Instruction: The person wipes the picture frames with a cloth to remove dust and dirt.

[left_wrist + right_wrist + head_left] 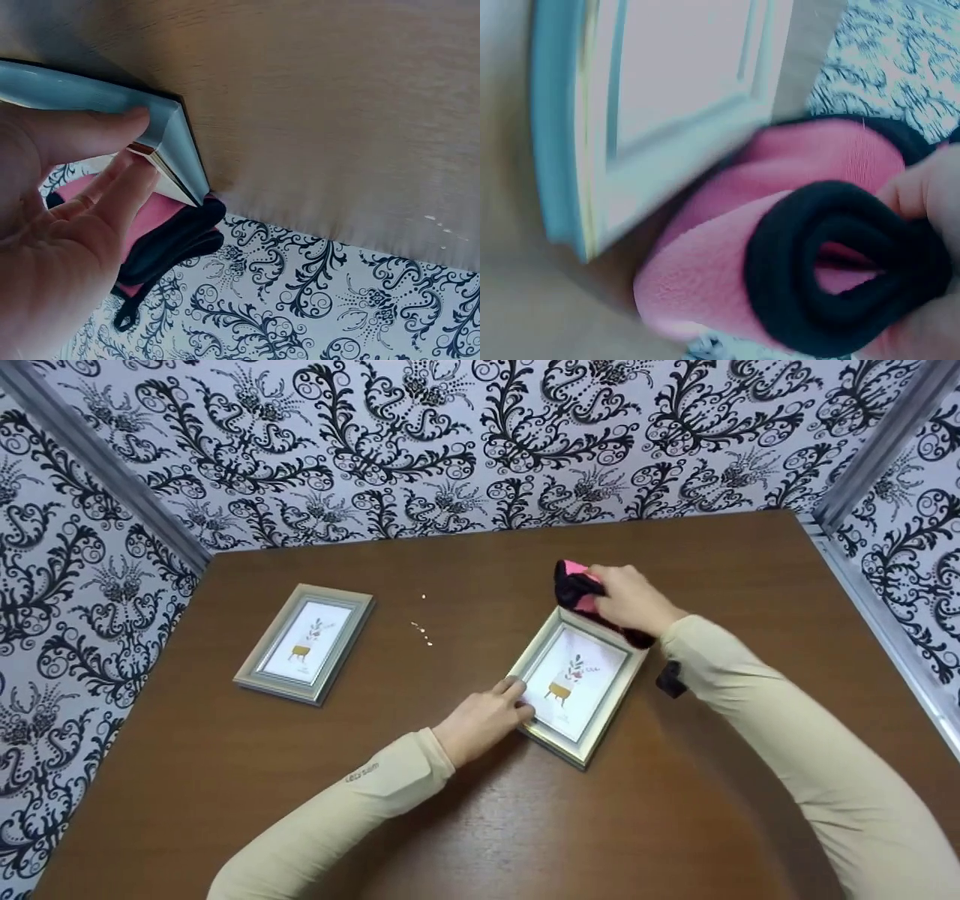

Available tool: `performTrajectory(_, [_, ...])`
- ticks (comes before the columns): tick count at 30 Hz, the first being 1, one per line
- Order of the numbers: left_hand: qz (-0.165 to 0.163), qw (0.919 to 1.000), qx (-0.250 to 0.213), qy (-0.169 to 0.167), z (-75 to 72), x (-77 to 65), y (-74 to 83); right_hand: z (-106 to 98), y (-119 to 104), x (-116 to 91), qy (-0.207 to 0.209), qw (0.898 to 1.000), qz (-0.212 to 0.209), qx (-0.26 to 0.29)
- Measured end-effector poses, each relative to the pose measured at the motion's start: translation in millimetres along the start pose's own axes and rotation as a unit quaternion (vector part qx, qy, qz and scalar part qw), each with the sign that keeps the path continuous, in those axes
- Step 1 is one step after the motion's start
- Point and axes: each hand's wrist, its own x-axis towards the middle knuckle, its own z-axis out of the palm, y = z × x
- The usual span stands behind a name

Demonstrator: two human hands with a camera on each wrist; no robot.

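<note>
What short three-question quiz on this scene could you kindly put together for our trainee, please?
1. Which hand holds the folded cloth? A) left; B) right; C) both.
2. True or false: neither hand touches the left framed picture.
3. Name the cloth's two colours.

Key:
1. B: the right hand holds it.
2. True: the left hand grips the edge of the right framed picture.
3. Pink and black.

Can't read anything for certain. See dark lettering (362,772) on left sleeve (337,817), too blurred to make out. Same for tiny script-like marks on right framed print (576,682) and left framed print (307,641).
</note>
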Motion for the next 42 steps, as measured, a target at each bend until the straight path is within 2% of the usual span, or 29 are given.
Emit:
performTrajectory(3, [0.007,1.0000,-0.003,-0.003,0.3,0.9,-0.1,13,-1,9,-0.020,1.000,0.018,-0.004])
performTrajectory(7, [0.017,0.9997,-0.009,-0.015,-1.1,3.1,-0.9,26,-3,23,-0.078,0.997,-0.006,-0.012])
performTrajectory(10, [0.024,0.9992,-0.006,-0.031,-1.7,5.1,-1.5,32,-10,32,-0.115,0.991,-0.035,-0.049])
performTrajectory(12, [0.031,0.9989,0.004,-0.036,-1.9,5.8,-0.9,34,-15,35,-0.137,0.986,-0.055,-0.080])
performTrajectory(16, [0.039,0.9986,0.028,-0.021,-0.3,6.0,1.6,39,-27,37,-0.175,0.968,-0.112,-0.140])
performTrajectory(19, [0.039,0.9987,0.032,-0.009,0.4,5.1,1.5,41,-37,35,-0.204,0.956,-0.135,-0.165])
performTrajectory(24, [0.045,0.9986,0.029,-0.001,1.4,2.9,-0.4,44,-53,30,-0.256,0.940,-0.177,-0.140])
performTrajectory(27, [0.048,0.9984,0.031,0.005,2.4,2.4,-1.1,47,-59,28,-0.272,0.935,-0.196,-0.119])
performTrajectory(29, [0.047,0.9982,0.037,0.009,2.3,2.2,-1.4,47,-59,28,-0.266,0.936,-0.194,-0.126])
performTrajectory(32, [0.044,0.9981,0.042,0.013,2.1,2.1,-1.6,46,-53,31,-0.242,0.938,-0.182,-0.166])
performTrajectory(37, [0.035,0.9989,0.032,0.001,2.6,2.7,-1.7,42,-35,40,-0.166,0.939,-0.160,-0.255])
performTrajectory(40, [0.032,0.9989,0.032,-0.008,1.5,3.5,-0.8,40,-25,41,-0.132,0.942,-0.145,-0.271])
performTrajectory(42, [0.033,0.9986,0.040,-0.009,0.5,4.0,-0.6,39,-22,41,-0.124,0.943,-0.148,-0.273])
